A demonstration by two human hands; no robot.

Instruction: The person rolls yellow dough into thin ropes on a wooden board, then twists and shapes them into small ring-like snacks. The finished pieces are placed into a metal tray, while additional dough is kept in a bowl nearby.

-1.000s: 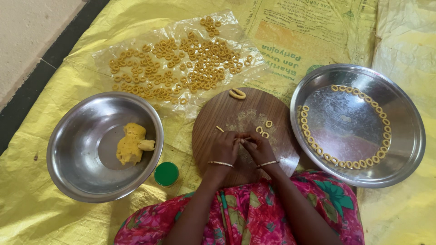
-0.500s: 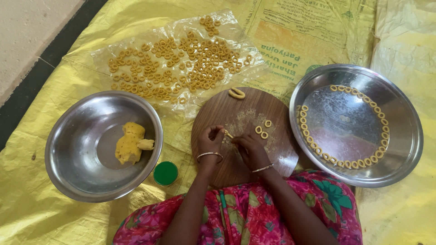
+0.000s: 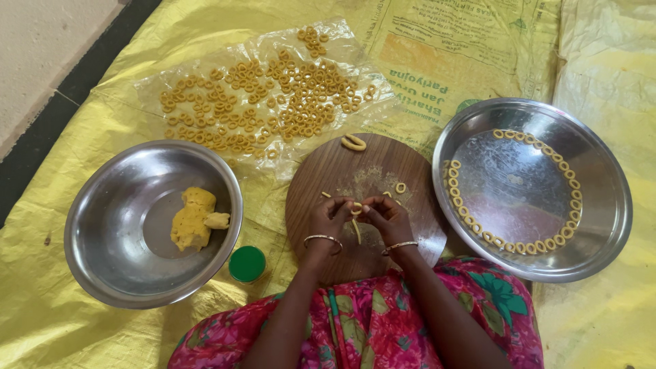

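We pinch a dough strip (image 3: 357, 208) between left hand (image 3: 330, 217) and right hand (image 3: 387, 216); many rings (image 3: 260, 109) done, tray (image 3: 608, 205) rim part-filled, dough lump (image 3: 191, 220) left.

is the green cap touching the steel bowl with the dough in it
Apart. The head view shows a strip of yellow sheet between the green cap and the steel bowl.

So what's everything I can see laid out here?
round board: one, brown wood, centre
dough strip: one, yellow, hanging between the fingertips
dough rings on plastic sheet: many, yellow, top
tray: one, steel, right, rings lining its rim
bowl: one, steel, left
dough lump: one, yellow, in bowl
lid: one, green, beside bowl
sacking: yellow, underneath
left hand: pinching the strip
right hand: pinching the strip
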